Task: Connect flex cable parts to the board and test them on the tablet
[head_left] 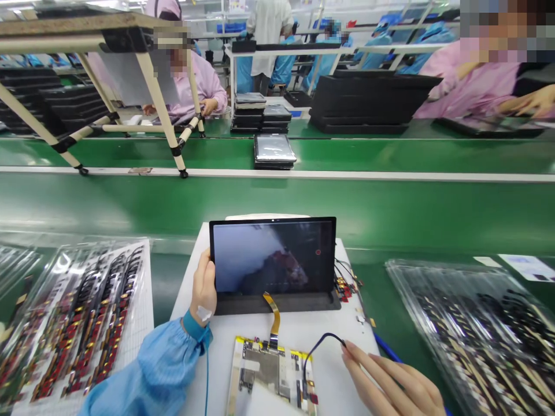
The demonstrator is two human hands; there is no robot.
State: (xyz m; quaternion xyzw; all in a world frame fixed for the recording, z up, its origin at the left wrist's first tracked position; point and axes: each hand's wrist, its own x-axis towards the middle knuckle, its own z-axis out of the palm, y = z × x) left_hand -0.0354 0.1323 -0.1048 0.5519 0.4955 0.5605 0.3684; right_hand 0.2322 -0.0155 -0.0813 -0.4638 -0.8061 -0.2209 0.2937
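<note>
My left hand is closed round the left edge of a tablet screen, which stands tilted up on a dark support. The lit screen shows a blurry camera picture with a red dot. An orange flex cable runs from below the screen to an opened tablet body with bare circuit boards. Between thumb and fingertips, my right hand pinches the end of a thin black cable. The cable's other end reaches the boards at the body's right side. A white piece covers part of the body's front.
Plastic trays of small flex parts lie on the left and right. Loose small parts sit beside the screen on the white board. Beyond the green belt are stacked tablets, a pipe-frame stand and co-workers.
</note>
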